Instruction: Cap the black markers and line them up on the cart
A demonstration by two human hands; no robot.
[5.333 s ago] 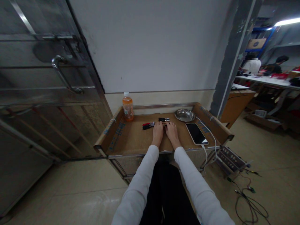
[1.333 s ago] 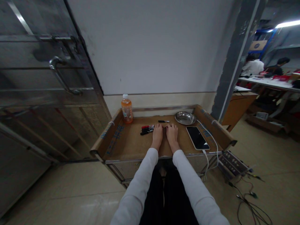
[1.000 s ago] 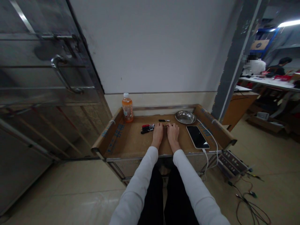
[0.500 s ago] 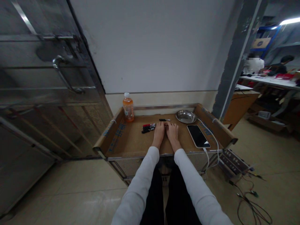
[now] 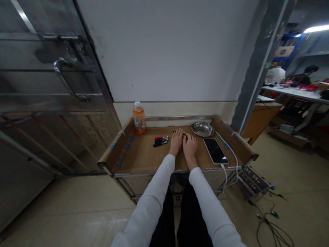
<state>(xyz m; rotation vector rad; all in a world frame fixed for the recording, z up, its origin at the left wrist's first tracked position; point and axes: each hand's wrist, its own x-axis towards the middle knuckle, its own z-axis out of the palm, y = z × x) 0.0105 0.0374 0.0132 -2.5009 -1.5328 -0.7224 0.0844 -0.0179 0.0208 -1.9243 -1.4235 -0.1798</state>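
Note:
My left hand (image 5: 176,141) reaches over a short black marker pen (image 5: 184,133) near the middle of the cardboard-lined cart top, its fingers closed over the pen and hiding most of it. Close beside it, my right hand (image 5: 190,145) is bent inward, with thumb and fingertips at the pen's right end. The palms face down and largely hide the grip. To the left of my hands, several marker pens (image 5: 160,141) with red and black parts lie side by side in a small row.
An orange drink bottle (image 5: 139,120) stands at the back left corner. A round metal dish (image 5: 202,129) sits at the back right, with a phone (image 5: 215,151) on a white cable (image 5: 232,145) in front. Raised cardboard sides (image 5: 117,145) border the cart. Cables (image 5: 272,226) lie on the floor.
Both hands have moved slightly forward, to the black marker pen that lay uncovered behind them. My left hand now covers most of it. The pens at left show more fully.

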